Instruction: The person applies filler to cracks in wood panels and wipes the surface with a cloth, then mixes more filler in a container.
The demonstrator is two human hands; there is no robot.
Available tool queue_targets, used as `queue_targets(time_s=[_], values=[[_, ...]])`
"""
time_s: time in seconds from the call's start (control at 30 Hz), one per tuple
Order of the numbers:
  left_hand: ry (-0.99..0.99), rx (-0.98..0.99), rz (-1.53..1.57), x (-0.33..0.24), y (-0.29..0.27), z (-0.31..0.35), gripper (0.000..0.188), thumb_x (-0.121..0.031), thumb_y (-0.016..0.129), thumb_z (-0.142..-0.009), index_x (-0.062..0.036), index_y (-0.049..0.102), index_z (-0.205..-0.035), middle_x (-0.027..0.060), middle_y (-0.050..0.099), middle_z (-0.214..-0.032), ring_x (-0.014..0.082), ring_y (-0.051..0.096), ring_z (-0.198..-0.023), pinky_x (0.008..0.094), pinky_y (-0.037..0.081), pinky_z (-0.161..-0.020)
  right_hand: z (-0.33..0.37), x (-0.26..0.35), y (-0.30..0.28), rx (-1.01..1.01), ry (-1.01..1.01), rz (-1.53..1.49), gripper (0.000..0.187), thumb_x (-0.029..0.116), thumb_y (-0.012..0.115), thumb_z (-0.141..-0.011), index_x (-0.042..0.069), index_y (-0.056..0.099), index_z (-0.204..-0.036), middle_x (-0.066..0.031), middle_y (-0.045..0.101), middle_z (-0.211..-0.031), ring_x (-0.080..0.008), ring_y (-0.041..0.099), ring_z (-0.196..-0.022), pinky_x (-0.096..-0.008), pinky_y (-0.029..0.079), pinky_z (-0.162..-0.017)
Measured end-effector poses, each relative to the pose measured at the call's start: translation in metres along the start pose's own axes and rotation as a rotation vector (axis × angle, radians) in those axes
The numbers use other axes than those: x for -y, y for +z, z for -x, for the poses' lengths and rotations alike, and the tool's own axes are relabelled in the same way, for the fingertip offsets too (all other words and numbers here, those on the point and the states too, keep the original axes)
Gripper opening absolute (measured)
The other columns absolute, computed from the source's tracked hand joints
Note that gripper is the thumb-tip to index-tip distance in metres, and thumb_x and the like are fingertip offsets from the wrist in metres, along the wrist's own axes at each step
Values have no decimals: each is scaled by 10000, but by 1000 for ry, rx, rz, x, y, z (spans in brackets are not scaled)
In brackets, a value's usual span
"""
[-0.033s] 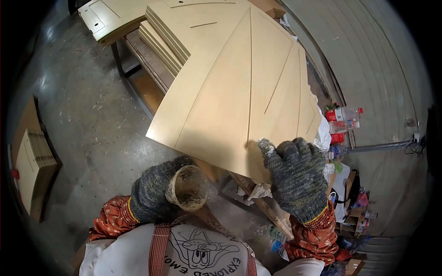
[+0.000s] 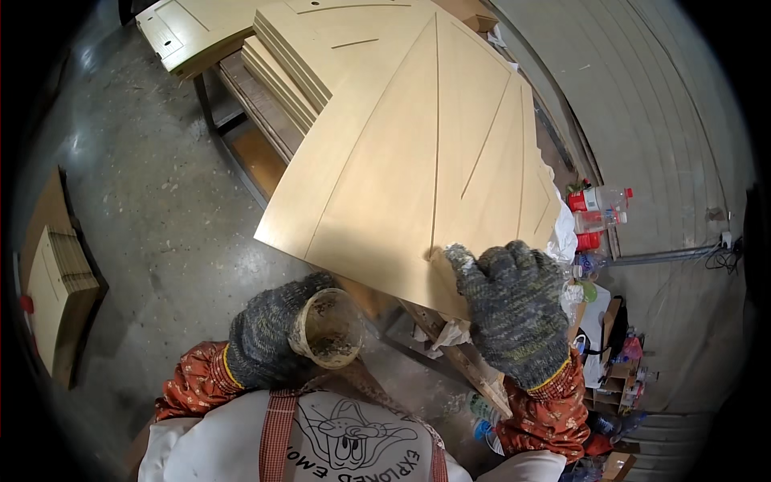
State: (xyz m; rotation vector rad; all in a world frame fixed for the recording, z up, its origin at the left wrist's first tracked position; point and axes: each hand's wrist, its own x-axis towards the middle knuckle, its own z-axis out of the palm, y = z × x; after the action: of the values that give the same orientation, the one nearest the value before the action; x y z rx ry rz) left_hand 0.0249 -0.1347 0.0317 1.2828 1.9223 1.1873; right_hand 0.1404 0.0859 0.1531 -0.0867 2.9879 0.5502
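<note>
My left hand, in a dark grey knitted glove, is wrapped round a translucent plastic cup. The cup tilts with its mouth upward, and brownish residue coats its inside. My right hand, gloved alike, rests at the near right part of a pale yellow panel with several narrow grooves. White paste covers the tip of the digit that touches the panel near the end of a long groove. The other fingers are curled under, and whatever they may hold is hidden.
More panels lie stacked beneath and beyond at the far left. Another pile of boards stands on the floor at left. Plastic bottles line the right side. A wooden bar juts out toward me below the panel.
My right hand has shifted slightly left across the panel. My left hand and the cup have kept their place.
</note>
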Motion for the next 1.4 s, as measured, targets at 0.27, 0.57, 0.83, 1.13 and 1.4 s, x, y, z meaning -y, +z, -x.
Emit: queue_targets(time_s=[0.27,0.57,0.83,1.13,1.4], values=[[4,-22,-5,5,4,2,803,-321,858,-562,10,498,-1198,166,621,-1040,316,625,-920,394,514,-813,0,-4,-4,182,50,-2,494,194,542,-751,69,541,-1230,-121,553,-1102,-313,498,-1058,-477,379,-895],[58,-96,-28,11,10,5,870,-331,865,-555,21,465,-1243,176,617,-1074,320,622,-953,402,509,-835,-3,-5,2,39,-17,16,568,151,611,-660,74,557,-1220,-98,528,-938,-285,499,-898,-452,371,-803],[35,-79,28,8,11,0,770,-323,863,-554,-9,514,-1165,167,631,-1008,323,631,-889,398,522,-789,-7,-5,5,13,-52,10,555,122,624,-638,93,586,-1191,-91,517,-891,-278,498,-882,-448,367,-804],[136,-171,-28,19,18,5,769,-336,860,-554,-17,523,-1167,172,635,-1004,330,635,-893,393,523,-784,-8,-9,2,-53,-29,-44,523,116,625,-647,83,593,-1168,-101,519,-899,-283,494,-892,-451,369,-817],[-3,-63,93,20,28,1,683,-310,807,-663,-18,527,-1213,184,623,-1069,314,632,-950,375,519,-820,-11,-11,6,105,-52,34,455,204,550,-748,112,551,-1193,-100,546,-1013,-282,508,-969,-449,381,-859]])
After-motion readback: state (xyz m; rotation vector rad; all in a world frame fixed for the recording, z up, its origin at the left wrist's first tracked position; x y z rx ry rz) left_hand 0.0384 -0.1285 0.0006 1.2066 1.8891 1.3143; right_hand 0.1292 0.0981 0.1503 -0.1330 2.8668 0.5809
